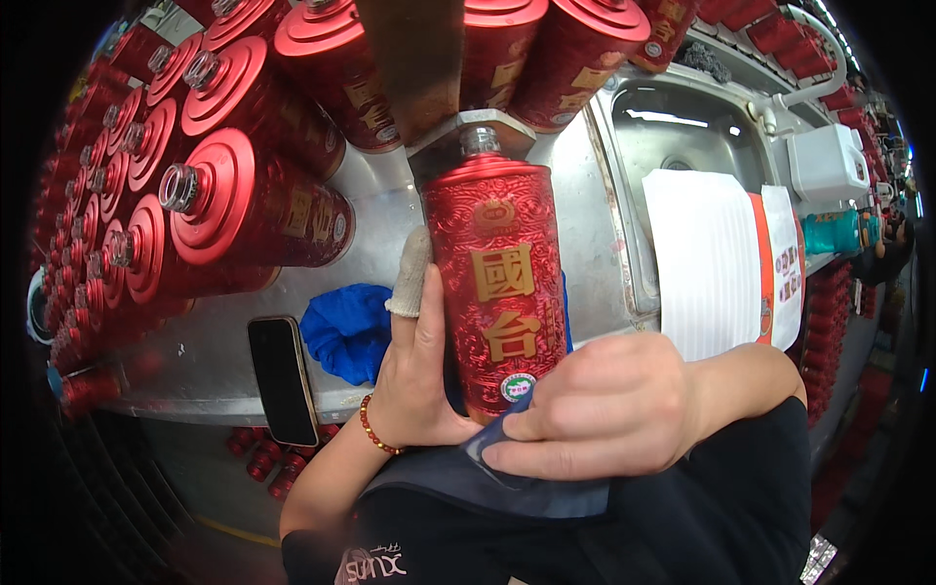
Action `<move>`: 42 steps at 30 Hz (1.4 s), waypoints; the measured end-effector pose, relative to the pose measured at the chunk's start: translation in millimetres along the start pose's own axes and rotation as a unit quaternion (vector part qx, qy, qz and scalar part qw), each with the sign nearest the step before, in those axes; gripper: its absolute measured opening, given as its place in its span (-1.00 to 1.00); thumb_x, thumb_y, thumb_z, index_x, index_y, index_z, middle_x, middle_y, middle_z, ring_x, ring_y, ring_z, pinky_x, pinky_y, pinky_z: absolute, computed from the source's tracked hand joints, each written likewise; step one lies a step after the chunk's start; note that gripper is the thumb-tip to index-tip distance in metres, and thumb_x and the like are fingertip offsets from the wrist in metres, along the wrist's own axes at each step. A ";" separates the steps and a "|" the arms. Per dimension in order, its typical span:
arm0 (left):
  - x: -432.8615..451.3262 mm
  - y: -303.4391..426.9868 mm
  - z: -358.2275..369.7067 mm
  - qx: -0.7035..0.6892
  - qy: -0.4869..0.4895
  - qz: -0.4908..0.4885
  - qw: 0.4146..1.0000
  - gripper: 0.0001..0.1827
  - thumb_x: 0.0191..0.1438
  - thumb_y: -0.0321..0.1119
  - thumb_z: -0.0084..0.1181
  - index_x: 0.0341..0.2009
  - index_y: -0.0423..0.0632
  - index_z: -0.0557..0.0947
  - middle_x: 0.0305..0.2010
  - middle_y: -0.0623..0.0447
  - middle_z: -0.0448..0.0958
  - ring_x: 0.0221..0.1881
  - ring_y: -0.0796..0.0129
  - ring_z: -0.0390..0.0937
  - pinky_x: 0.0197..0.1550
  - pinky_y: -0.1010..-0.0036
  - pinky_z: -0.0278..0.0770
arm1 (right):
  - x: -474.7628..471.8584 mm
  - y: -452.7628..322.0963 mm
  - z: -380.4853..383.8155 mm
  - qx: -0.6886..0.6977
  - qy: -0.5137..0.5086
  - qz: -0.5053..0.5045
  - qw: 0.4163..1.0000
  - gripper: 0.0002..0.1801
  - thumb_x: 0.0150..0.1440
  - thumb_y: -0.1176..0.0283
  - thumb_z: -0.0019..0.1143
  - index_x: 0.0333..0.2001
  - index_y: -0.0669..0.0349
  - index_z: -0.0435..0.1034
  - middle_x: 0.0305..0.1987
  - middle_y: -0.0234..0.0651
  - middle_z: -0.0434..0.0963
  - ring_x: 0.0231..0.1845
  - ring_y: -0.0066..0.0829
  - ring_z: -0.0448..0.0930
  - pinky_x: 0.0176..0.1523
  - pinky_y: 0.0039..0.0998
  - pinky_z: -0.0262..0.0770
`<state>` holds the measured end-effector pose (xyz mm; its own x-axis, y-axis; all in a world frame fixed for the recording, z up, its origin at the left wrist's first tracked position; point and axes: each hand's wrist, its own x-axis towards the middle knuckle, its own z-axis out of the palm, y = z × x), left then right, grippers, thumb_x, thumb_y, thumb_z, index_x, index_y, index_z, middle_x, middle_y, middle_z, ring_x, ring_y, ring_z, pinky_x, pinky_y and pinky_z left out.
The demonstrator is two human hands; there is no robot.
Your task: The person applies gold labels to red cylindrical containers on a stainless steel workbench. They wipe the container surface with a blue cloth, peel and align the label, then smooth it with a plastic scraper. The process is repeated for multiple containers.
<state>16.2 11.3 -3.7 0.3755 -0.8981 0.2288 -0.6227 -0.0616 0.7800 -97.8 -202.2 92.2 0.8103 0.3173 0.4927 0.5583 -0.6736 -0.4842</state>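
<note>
A red embossed bottle with gold characters and a clear, uncapped glass neck lies before me, its base toward my body. My left hand steadies it, the fingers along its left side and the thumb near the base. A knitted finger cot covers one fingertip, and a beaded bracelet circles that wrist. Over the bottle's lower right corner, my right hand pinches the edge of a thin bluish flexible sheet. That hand is slightly blurred and hides part of the base.
Several similar red bottles crowd the steel counter at left. A blue cloth and a phone rest nearby. At right are a sink, white sheets and a white jug. A metal post rises ahead.
</note>
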 end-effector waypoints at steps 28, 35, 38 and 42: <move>26.0 71.0 -11.8 0.163 -0.034 0.165 0.972 -0.48 -0.10 -0.17 0.28 0.01 -0.06 0.76 0.07 0.03 0.63 0.21 0.07 0.52 0.21 0.08 0.39 | -94.4 -13.7 -48.9 0.088 0.144 0.210 0.963 -0.78 0.01 0.59 0.35 -0.20 0.21 0.61 -0.30 -0.40 0.58 -0.24 -0.41 0.53 -0.18 -0.43 0.45; 122.1 49.1 -14.4 0.236 0.078 0.181 0.951 -0.73 0.02 -0.30 0.23 -0.18 -0.13 0.74 -0.14 -0.05 0.62 0.12 -0.06 0.53 0.28 0.01 0.37 | -109.4 10.8 -43.8 0.049 0.284 0.269 0.919 -0.66 0.05 0.78 0.27 -0.07 0.32 0.50 -0.17 -0.25 0.51 -0.11 -0.39 0.51 0.00 -0.45 0.46; 128.2 47.8 -6.6 0.250 0.110 0.176 0.946 -0.74 -0.01 -0.32 0.25 -0.21 -0.14 0.74 -0.14 0.00 0.61 0.15 -0.02 0.52 0.27 0.03 0.38 | -105.3 10.4 -39.3 0.090 0.322 0.265 0.905 -0.67 0.10 0.79 0.25 -0.05 0.33 0.49 -0.13 -0.24 0.52 -0.05 -0.42 0.52 0.07 -0.46 0.45; 65.2 75.2 10.0 0.146 -0.016 0.151 0.978 -0.68 -0.12 -0.32 0.31 -0.21 -0.13 0.70 -0.04 0.04 0.59 0.22 0.08 0.47 0.29 0.14 0.38 | -104.3 2.0 -29.4 0.110 0.324 0.274 0.899 -0.68 0.10 0.78 0.25 -0.05 0.34 0.49 -0.14 -0.24 0.52 -0.05 -0.41 0.52 0.08 -0.44 0.46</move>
<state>-13.0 -56.2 64.1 0.1258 -0.9078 0.4002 -0.8733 0.0901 0.4788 -186.4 -256.2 61.1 0.7398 -0.5257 0.4200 0.1862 -0.4399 -0.8785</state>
